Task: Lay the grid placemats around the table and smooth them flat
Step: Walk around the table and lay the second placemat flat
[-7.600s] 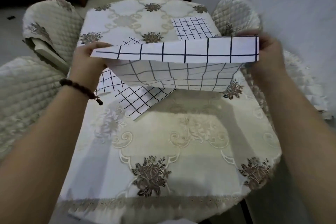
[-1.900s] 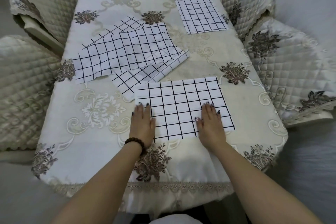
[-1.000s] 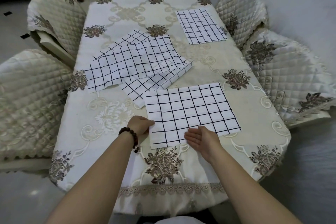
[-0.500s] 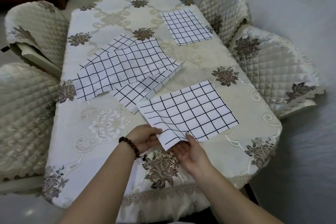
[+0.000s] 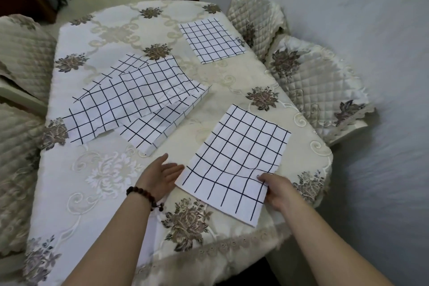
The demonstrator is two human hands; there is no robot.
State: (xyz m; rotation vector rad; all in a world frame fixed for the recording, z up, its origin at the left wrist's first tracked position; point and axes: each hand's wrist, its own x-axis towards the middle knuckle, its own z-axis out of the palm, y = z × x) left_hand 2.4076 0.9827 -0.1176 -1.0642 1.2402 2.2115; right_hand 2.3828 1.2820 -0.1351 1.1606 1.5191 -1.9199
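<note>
Near placemat [image 5: 239,160]: lies on the near right part of the table, turned askew to the table's edge; one corner reaches close to the lace hem. A ripple bends its grid lines just beside the right hand.
Right hand [image 5: 276,189]: grips the near placemat's right edge, thumb on top, fingers curled under the cloth.
Left hand [image 5: 160,176]: open with straight fingers and the palm turned toward the mat, just beside its left corner; contact with it cannot be told.
Bead bracelet [image 5: 145,195]: dark beads on the left wrist.
Loose pile of placemats [image 5: 130,97]: rumpled sheets overlapping at the table's middle left, well apart from the near placemat.
Folded placemat [image 5: 160,127]: partly under the pile's near edge, between the pile and the left hand.
Far placemat [image 5: 212,39]: flat at the far right of the table, close to its edge.
Table [image 5: 104,193]: covered by a cream cloth with brown flower motifs.
Right chairs [image 5: 320,86]: two quilted covers pushed up against the table's right side, next to the wall.
Left chairs [image 5: 21,49]: quilted covers along the left side, partly cut off by the frame.
</note>
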